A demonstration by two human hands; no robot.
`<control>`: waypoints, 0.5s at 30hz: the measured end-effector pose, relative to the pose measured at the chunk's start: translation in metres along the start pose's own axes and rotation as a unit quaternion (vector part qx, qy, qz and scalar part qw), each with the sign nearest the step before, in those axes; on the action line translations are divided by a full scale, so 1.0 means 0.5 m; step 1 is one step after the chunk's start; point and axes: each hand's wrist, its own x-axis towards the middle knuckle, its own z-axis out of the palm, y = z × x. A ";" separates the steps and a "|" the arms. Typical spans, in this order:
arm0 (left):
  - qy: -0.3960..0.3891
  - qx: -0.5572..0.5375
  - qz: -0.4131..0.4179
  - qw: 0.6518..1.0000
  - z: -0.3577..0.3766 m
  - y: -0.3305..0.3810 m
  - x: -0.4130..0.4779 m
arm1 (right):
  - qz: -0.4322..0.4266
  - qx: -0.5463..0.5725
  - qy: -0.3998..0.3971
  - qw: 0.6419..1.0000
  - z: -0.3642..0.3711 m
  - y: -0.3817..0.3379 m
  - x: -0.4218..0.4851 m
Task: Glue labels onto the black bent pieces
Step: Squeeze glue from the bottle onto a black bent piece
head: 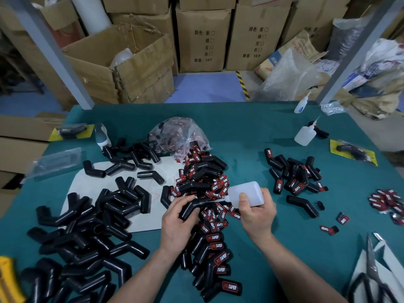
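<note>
The left hand (177,219) is curled round a black bent piece (192,207) and holds it tight, just above the middle of the table. The piece is smooth and shiny, like a short rubber tube with a bend in it. The right hand (255,213) grips a glue bottle (247,193), with the thumb on top and the fingers wrapped under it. The bottle is soft, cloudy white plastic and lies on its side. Its thin tip points left and reaches the top end of the held piece; I cannot tell if it touches.

Right behind the hands is a heap of labels (215,186), small flat tags in red and black with white letters. A clear crinkly bag (179,134) with more tags lies behind the heap. Near the arms are labelled pieces (219,258), each with a tag stuck on. On the left is a big pile of bare pieces (87,228), partly on a white sheet (144,225). A smaller pile (295,173) sits on the right. The table (240,132) has a dark green top. Metal scissors (371,270) lie at the near right corner.
</note>
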 end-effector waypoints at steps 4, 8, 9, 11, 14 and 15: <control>-0.005 0.016 0.007 1.000 -0.001 0.000 0.000 | 0.000 -0.004 -0.001 1.000 0.000 -0.001 -0.002; -0.003 0.029 0.016 0.999 -0.002 -0.001 0.001 | 0.000 0.005 0.001 1.000 -0.001 -0.007 0.001; -0.003 0.030 0.015 0.999 -0.002 -0.002 0.001 | -0.003 0.006 -0.001 1.000 0.000 -0.006 0.000; -0.003 0.028 0.011 1.000 -0.003 -0.005 0.002 | -0.006 0.005 -0.003 1.000 0.001 -0.004 -0.003; -0.004 0.023 0.007 1.000 -0.002 -0.005 0.002 | 0.002 0.002 0.005 1.000 0.000 0.000 0.001; -0.003 0.025 0.009 1.000 -0.002 -0.003 0.001 | 0.006 0.003 0.009 1.000 -0.001 0.000 0.004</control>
